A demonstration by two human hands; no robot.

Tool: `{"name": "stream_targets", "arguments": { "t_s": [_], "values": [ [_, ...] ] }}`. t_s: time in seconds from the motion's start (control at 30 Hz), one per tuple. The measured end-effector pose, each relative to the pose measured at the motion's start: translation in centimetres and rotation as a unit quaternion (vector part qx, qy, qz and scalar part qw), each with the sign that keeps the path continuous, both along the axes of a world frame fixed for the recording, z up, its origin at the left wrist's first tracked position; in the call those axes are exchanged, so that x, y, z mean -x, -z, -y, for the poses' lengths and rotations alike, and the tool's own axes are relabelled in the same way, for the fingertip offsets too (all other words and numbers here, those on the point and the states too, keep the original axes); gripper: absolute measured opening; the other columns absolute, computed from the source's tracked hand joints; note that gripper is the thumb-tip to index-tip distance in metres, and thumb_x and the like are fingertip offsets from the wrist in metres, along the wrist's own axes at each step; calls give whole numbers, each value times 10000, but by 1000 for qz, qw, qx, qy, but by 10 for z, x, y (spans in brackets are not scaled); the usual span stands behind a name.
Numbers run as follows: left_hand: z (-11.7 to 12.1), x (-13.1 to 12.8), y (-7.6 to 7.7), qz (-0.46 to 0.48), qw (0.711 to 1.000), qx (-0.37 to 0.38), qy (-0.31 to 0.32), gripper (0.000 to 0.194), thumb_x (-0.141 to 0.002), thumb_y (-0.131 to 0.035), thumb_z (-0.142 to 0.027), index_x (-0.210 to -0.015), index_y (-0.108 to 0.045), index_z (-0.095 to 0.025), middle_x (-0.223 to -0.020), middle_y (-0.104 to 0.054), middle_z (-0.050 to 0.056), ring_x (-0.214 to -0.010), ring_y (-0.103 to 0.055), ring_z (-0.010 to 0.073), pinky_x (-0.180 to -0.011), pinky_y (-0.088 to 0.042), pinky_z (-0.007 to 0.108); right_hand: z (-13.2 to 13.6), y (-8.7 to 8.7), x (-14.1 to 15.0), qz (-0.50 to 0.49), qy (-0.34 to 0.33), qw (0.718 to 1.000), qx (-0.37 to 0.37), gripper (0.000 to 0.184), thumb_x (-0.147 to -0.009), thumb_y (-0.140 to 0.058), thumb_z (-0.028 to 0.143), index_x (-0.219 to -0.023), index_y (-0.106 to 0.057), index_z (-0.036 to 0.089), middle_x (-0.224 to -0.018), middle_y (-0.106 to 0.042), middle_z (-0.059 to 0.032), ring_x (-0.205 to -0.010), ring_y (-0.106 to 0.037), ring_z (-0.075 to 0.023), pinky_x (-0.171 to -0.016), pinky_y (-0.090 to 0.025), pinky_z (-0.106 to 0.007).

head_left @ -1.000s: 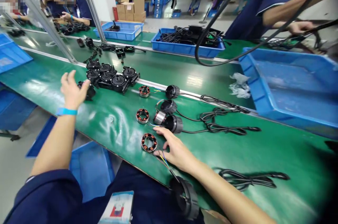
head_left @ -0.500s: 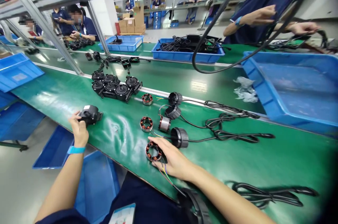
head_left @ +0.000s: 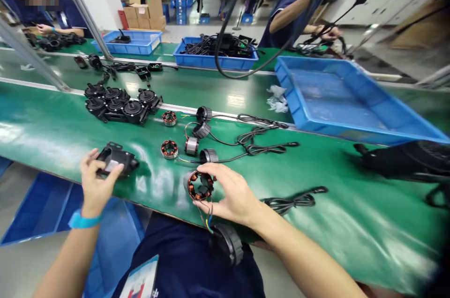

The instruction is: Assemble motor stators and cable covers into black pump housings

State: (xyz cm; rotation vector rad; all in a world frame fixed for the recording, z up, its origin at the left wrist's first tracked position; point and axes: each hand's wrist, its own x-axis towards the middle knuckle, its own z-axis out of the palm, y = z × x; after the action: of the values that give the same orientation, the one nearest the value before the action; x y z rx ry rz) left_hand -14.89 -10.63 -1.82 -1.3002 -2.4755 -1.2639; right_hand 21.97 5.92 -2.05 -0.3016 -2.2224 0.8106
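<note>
My left hand (head_left: 94, 184) grips a black pump housing (head_left: 116, 160) just above the near edge of the green belt (head_left: 333, 195). My right hand (head_left: 230, 195) pinches a copper-wound stator ring (head_left: 198, 185) lifted off the belt, its coloured wires hanging down to a black round cap (head_left: 228, 242) at my lap. Two more stators (head_left: 169, 149) (head_left: 169, 118) lie on the belt beyond. Black caps with cables (head_left: 208, 155) sit beside them.
A cluster of black pump housings (head_left: 121, 103) stands at the back left. A large blue tray (head_left: 337, 96) rests at the right, other blue trays (head_left: 214, 56) behind. Loose black cables (head_left: 291, 200) lie to the right. People work across the belt.
My left hand drew the black housing toward me along the near edge. My right hand picked the stator ring up off the belt. The view shifted right.
</note>
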Motion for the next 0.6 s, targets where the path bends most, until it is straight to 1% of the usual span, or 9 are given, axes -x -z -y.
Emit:
{"name": "stream_targets", "arguments": {
  "t_s": [0.1,0.17,0.23,0.3,0.4,0.43,0.47,0.53,0.6],
  "values": [
    [-5,-76,4,-90,990,-85,68,338,-840,-791,-326,-769,-480,-213,-1535,-359,100,-1435,-432,339,-1228,-337,606,11,-16,-19,-22,66,994,-83,593,-878,-778,463,-1333,-534,172,-1221,-701,-146,-1150,-686,-254,-998,-595,-376],
    [-16,-125,5,-116,974,-139,138,376,-777,-854,-247,-703,-490,-190,-1551,-357,90,-1432,-449,359,-1208,-365,615,19,-25,-32,-28,112,986,-123,602,-875,-789,442,-1345,-544,157,-1193,-714,-136,-1125,-698,-244,-988,-606,-362],
    [-32,-167,7,-109,959,-154,210,394,-730,-896,-234,-666,-512,-171,-1569,-340,91,-1437,-448,375,-1192,-398,593,28,-32,-46,-31,153,978,-141,619,-863,-803,445,-1342,-562,138,-1133,-726,-125,-1051,-715,-230,-948,-621,-339],
    [-48,-201,12,-83,947,-147,272,408,-737,-899,-286,-667,-515,-166,-1581,-314,104,-1432,-453,372,-1170,-435,569,36,-37,-59,-20,193,971,-141,651,-855,-806,473,-1353,-572,125,-1123,-717,-133,-1013,-715,-223,-923,-625,-323],
    [-65,-235,23,-69,933,-154,317,371,-807,-840,-397,-816,-537,-183,-1567,-305,149,-1390,-497,334,-1114,-502,537,44,-40,-73,3,235,963,-133,636,-870,-783,501,-1347,-595,124,-1114,-701,-138,-981,-707,-209,-885,-620,-300],
    [-69,-242,27,-76,931,-161,320,358,-829,-817,-418,-926,-556,-192,-1536,-343,167,-1396,-488,330,-1110,-506,540,45,-39,-75,8,243,962,-129,620,-876,-774,510,-1331,-606,123,-1103,-700,-135,-968,-706,-205,-866,-618,-294],
    [-71,-246,30,-85,929,-165,321,410,-844,-797,-442,-1071,-560,-197,-1496,-390,184,-1421,-456,340,-1116,-498,557,45,-38,-76,14,247,961,-123,604,-882,-765,516,-1315,-615,122,-1096,-699,-132,-961,-705,-203,-854,-614,-293],
    [-75,-250,33,-93,927,-160,327,663,-878,-737,-522,-1375,-462,-181,-1457,-438,220,-1487,-354,377,-1132,-466,607,42,-33,-74,29,251,961,-110,601,-892,-745,544,-1293,-623,114,-1097,-703,-127,-960,-705,-205,-838,-606,-297],
    [-76,-250,33,-76,923,-134,354,873,-904,-653,-622,-1555,-292,-165,-1519,-383,263,-1487,-346,399,-1119,-467,618,37,-30,-69,55,249,961,-104,606,-912,-697,593,-1274,-632,111,-1086,-708,-117,-943,-707,-210,-807,-596,-306]
  ]
}}
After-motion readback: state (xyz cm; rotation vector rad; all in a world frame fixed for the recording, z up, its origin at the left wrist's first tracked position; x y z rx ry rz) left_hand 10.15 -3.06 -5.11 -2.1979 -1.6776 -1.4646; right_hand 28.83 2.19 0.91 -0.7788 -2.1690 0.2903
